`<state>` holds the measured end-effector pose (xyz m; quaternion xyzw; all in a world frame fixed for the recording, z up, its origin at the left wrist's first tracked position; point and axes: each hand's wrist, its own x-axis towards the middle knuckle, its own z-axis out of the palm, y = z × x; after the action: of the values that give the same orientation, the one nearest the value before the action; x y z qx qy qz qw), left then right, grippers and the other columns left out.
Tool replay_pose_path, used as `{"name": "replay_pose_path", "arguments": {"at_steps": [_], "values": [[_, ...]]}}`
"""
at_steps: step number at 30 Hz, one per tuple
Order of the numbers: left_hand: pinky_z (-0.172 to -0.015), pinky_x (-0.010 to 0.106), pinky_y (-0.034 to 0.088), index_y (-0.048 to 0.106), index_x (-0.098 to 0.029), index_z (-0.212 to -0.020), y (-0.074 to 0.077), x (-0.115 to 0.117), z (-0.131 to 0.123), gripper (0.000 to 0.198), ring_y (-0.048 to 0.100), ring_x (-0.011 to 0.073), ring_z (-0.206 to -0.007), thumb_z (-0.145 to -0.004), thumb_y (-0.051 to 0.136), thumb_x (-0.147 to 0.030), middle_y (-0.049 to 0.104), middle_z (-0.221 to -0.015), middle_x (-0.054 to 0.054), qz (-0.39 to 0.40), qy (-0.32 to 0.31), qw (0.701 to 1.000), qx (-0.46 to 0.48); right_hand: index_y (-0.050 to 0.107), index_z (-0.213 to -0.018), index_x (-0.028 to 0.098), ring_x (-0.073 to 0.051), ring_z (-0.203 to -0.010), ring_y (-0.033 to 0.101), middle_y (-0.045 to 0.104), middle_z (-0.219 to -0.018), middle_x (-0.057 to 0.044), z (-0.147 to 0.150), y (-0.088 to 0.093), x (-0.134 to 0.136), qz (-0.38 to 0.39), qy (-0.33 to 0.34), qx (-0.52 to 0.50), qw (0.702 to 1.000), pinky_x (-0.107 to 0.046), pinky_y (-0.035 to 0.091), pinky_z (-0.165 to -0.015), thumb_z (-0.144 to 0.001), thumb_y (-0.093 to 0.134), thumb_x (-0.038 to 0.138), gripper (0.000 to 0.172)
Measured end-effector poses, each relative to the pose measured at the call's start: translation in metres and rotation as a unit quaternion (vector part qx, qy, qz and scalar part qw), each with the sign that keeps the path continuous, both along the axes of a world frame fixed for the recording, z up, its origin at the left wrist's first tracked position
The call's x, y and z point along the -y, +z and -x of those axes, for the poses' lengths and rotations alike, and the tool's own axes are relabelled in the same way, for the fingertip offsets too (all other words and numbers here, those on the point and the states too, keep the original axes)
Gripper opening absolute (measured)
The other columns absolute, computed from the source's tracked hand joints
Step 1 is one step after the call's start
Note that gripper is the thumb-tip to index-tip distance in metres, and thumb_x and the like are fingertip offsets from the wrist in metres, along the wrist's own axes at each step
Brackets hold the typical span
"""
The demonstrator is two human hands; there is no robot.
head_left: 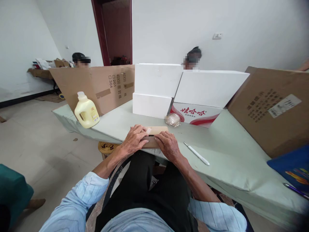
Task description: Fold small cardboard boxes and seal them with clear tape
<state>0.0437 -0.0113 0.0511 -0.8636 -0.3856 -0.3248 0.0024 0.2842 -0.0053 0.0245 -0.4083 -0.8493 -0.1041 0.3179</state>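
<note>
A small brown cardboard box [156, 130] lies at the table's near edge, with a dark narrow gap along its top. My left hand [135, 139] grips its left side, fingers bent over the top beside a whitish strip [149, 130]. On the right side, my right hand [168, 145] holds the box with its fingertips at the gap. To the right of that hand lies a white-handled craft knife [196, 153], its thin blade pointing away to the left. A crumpled clear-wrapped bundle [173, 120] sits just beyond the box.
White boxes [154, 104] are stacked behind, next to a red-and-white printed carton [196, 113]. A yellow jug [87, 110] stands at left. Large cardboard cartons [113, 87] flank the green-covered table [231, 151]. A blue bag [293, 167] and a pen [296, 190] lie right. Two people's heads show behind.
</note>
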Motion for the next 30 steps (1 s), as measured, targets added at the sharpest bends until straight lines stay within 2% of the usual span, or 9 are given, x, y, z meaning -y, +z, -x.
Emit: {"name": "replay_pose_path", "arguments": {"at_steps": [7, 17, 23, 30], "values": [[-0.101, 0.049, 0.047, 0.076, -0.024, -0.106, 0.002, -0.006, -0.003, 0.012, 0.059, 0.0306, -0.123, -0.095, 0.071, -0.021, 0.07, -0.122, 0.009, 0.025, -0.008, 1.0, 0.005, 0.076, -0.108, 0.022, -0.024, -0.093, 0.061, 0.073, -0.094, -0.009, 0.005, 0.004, 0.006, 0.014, -0.009, -0.003, 1.0, -0.037, 0.038, -0.079, -0.113, 0.046, 0.034, 0.032], [-0.099, 0.048, 0.046, 0.076, -0.024, -0.092, 0.008, -0.008, -0.012, 0.009, 0.062, 0.0283, -0.118, -0.094, 0.07, -0.018, 0.072, -0.111, 0.006, 0.05, 0.004, 0.999, 0.013, 0.075, -0.109, 0.022, -0.024, -0.094, 0.063, 0.074, -0.096, -0.008, 0.005, 0.006, 0.007, 0.023, -0.006, 0.0, 1.0, -0.036, 0.042, -0.081, -0.113, 0.049, 0.034, 0.028], [-0.093, 0.046, 0.048, 0.075, -0.024, -0.079, 0.007, -0.011, -0.016, 0.013, 0.064, 0.0273, -0.113, -0.087, 0.074, -0.014, 0.072, -0.104, 0.005, 0.04, 0.02, 0.998, 0.041, 0.074, -0.108, 0.023, -0.024, -0.093, 0.063, 0.073, -0.096, -0.009, 0.004, 0.008, 0.006, 0.036, 0.006, -0.011, 0.999, -0.036, 0.045, -0.082, -0.112, 0.047, 0.031, 0.029], [-0.09, 0.045, 0.047, 0.068, -0.023, -0.075, 0.005, -0.008, -0.018, 0.018, 0.063, 0.0269, -0.11, -0.089, 0.069, -0.011, 0.072, -0.101, 0.006, 0.02, 0.017, 0.999, 0.031, 0.074, -0.106, 0.021, -0.025, -0.091, 0.062, 0.072, -0.095, -0.01, 0.003, 0.009, 0.006, 0.043, 0.025, -0.03, 0.998, -0.038, 0.049, -0.083, -0.112, 0.045, 0.031, 0.032]]}}
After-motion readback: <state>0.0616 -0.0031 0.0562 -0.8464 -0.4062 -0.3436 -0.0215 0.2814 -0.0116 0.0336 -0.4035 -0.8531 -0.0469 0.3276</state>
